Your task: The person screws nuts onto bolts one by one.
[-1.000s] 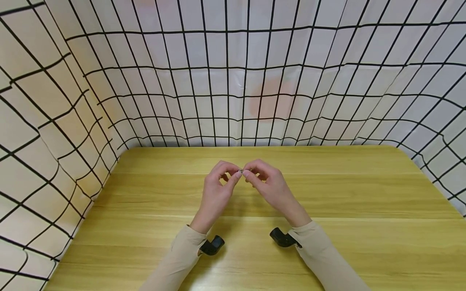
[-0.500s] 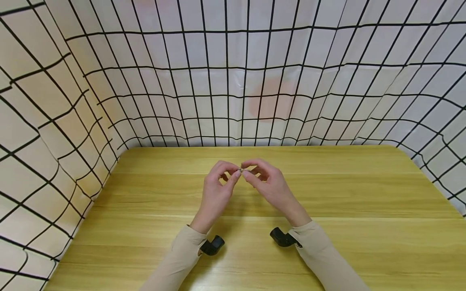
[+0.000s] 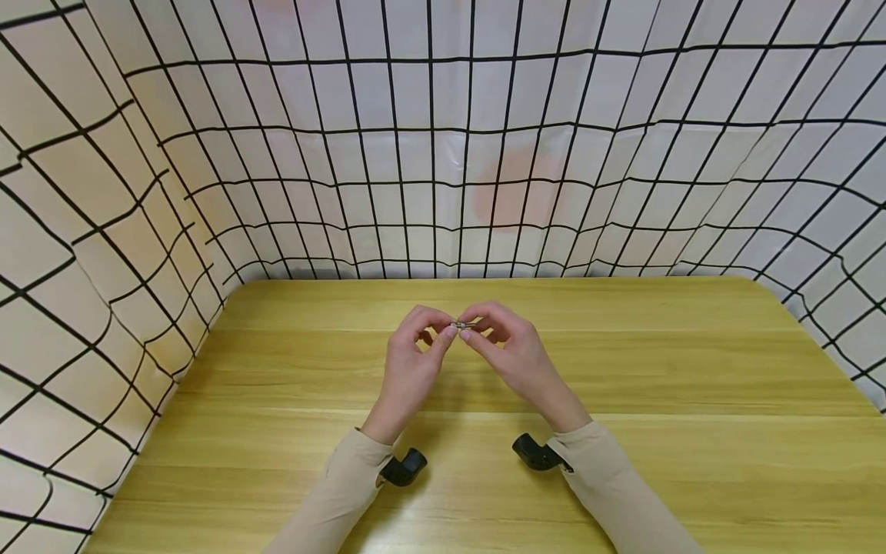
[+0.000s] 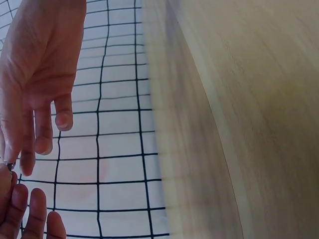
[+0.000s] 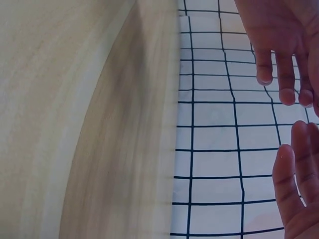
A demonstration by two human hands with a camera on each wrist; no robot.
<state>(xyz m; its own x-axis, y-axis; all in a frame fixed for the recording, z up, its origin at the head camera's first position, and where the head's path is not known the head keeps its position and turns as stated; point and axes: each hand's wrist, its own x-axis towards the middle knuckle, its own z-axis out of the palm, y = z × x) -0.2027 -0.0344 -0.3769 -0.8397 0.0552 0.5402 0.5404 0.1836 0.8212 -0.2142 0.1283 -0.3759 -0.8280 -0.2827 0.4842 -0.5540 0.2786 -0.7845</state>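
My left hand pinches one end of a small, thin metal piece, silvery and dark, between thumb and index finger. From the other side, thumb and index fingertips of my right hand curl round the same piece, a little parted, so its bright middle shows between them. Both hands hang above the wooden table. In the left wrist view a dark speck of the metal piece sits at the meeting fingertips on the left edge, the other fingers loose. The right wrist view catches only fingers of both hands; the metal piece is out of frame.
A light wooden table lies under both arms. White sheeting with a black grid closes off the back and both sides. A black camera mount sits on the left wrist, another black mount on the right.
The right thumb and index finger, close together one second ago, have parted and shifted along the metal piece, so more of it shows. The left hand stays still.
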